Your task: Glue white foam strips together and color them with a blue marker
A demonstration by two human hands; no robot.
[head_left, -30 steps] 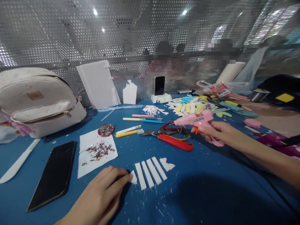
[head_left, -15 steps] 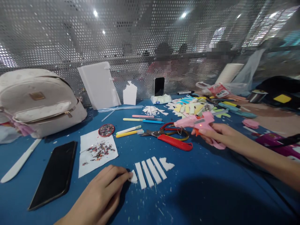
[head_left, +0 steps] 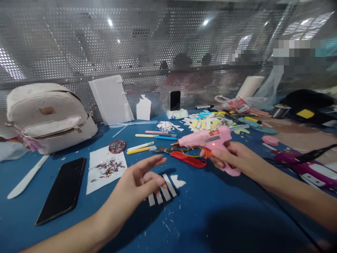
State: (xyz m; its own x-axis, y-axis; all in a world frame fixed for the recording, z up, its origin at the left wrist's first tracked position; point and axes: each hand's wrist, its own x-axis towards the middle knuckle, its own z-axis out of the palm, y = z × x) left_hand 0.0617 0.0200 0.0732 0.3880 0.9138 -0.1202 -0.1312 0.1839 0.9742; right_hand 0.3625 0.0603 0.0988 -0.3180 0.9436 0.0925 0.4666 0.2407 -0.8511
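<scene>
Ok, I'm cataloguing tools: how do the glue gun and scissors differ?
The glue gun is pink; the scissors have red handles. The glue gun is in the right hand; the scissors lie on the table. The glue gun shows a lit spot; the scissors show none. Both point leftward in the picture.

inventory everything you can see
glue gun: 1, pink, in right hand
strips: 4, white, front centre
notched piece: 1, white, beside strips
scissors: 1, red, centre
pens: 5, mixed, centre
paper: 1, white, left
dish: 1, red, paper's edge
phones: 2, black, left and back
knife: 1, white, left
backpack: 1, cream, left
boards: 2+, white, back
scraps: many, mixed, back right
cup stack: 1, white, back right
unclear item: 1, purple, right
table: 1, blue, beneath
mesh: 1, silver, back
left hand: 1, bare, over strips
right hand: 1, bare, on glue gun
</scene>
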